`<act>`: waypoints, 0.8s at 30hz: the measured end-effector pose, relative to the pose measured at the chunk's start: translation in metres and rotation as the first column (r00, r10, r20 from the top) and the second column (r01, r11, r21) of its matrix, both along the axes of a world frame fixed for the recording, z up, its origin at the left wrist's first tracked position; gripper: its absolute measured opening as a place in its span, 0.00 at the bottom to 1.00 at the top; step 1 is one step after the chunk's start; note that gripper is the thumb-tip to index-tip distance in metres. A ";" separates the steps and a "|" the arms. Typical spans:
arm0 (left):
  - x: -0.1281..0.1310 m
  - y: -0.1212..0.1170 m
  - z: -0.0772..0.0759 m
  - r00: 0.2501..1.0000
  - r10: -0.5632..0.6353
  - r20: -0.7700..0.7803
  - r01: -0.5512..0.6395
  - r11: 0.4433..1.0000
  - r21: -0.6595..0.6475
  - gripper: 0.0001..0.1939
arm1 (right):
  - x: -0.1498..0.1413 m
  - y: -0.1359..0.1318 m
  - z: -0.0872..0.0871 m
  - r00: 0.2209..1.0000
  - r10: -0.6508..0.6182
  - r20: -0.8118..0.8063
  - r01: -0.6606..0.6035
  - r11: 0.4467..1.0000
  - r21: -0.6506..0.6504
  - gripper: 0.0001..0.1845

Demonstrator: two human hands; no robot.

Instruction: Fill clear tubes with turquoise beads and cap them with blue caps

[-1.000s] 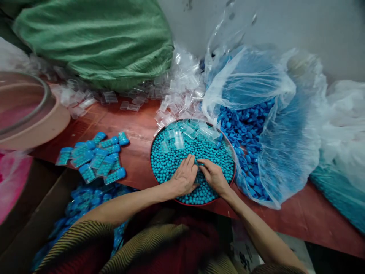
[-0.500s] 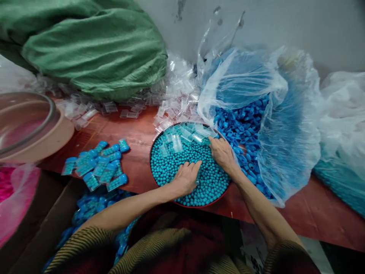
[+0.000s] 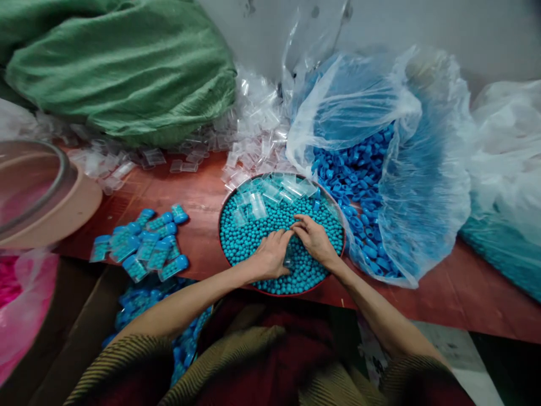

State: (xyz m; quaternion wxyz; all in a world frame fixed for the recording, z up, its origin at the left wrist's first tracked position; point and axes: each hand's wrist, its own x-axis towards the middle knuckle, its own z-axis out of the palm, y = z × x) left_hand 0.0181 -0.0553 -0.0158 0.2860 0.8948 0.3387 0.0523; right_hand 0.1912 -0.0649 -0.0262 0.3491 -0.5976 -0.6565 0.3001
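Positions are taken from the centre of the round basin [image 3: 296, 294], with twelve o'clock away from the wearer. The basin stands on the red-brown table [image 3: 198, 197], filled with turquoise beads [image 3: 310, 276]. The left hand [image 3: 270, 255] is over the beads, just inside six o'clock, its fingers curled around a small clear vial [image 3: 288, 259], which is partly hidden by the hand. The right hand [image 3: 315, 239] is at about three o'clock of the left, fingers bent and bunched, tips at or just beside the left fingertips; whether they grip anything cannot be determined. Loose clear vials [image 3: 258, 206] lie on the beads toward eleven and twelve o'clock. Beyond the rim, near twelve, is a heap of clear plastic vials [image 3: 257, 113]; at ten o'clock is a green sack [image 3: 122, 73]. At nine o'clock, apart from the basin, bead-filled vials with blue caps [image 3: 158, 256] lie in a loose group, with a peach tub [image 3: 88, 208] farther out. At two o'clock, just beside the rim, a translucent bag [image 3: 426, 186] lies open, exposing blue caps [image 3: 350, 169]. More blue-capped vials [image 3: 143, 304] are visible below the table edge at eight o'clock.
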 end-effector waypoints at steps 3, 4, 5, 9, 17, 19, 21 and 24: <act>0.001 0.005 0.007 0.999 0.037 -0.013 -0.038 0.996 -0.078 0.53 | -0.001 -0.003 -0.001 0.985 -0.149 -0.084 0.150 0.989 0.001 0.17; 0.001 0.006 0.008 0.999 0.049 -0.020 -0.050 0.994 -0.098 0.54 | -0.004 -0.005 -0.001 0.979 -0.170 -0.112 0.169 0.985 -0.012 0.19; 0.002 0.006 0.009 0.998 0.057 -0.016 -0.058 0.992 -0.113 0.55 | -0.008 -0.007 -0.002 0.974 -0.176 -0.144 0.174 0.984 -0.029 0.22; 0.010 0.001 0.001 0.991 0.102 0.088 -0.094 0.991 -0.094 0.43 | -0.033 -0.013 -0.008 0.982 -0.025 -0.189 0.012 0.998 -0.068 0.40; 0.020 -0.010 -0.001 0.968 0.245 0.051 -0.247 0.969 0.018 0.37 | -0.019 -0.007 0.009 0.995 -0.001 -0.100 0.008 0.998 0.067 0.30; 0.009 -0.009 0.008 0.961 0.274 0.029 -0.275 0.958 0.080 0.39 | -0.002 -0.007 0.011 0.993 -0.120 -0.017 0.121 0.987 0.110 0.21; -0.006 -0.004 0.015 0.949 0.314 -0.042 -0.308 0.946 0.106 0.38 | 0.014 -0.007 0.005 0.971 -0.225 0.082 0.214 0.969 0.122 0.19; -0.024 0.011 0.018 0.929 0.332 -0.165 -0.327 0.943 0.053 0.38 | 0.027 -0.001 -0.014 0.938 -0.300 0.174 0.284 0.952 0.110 0.19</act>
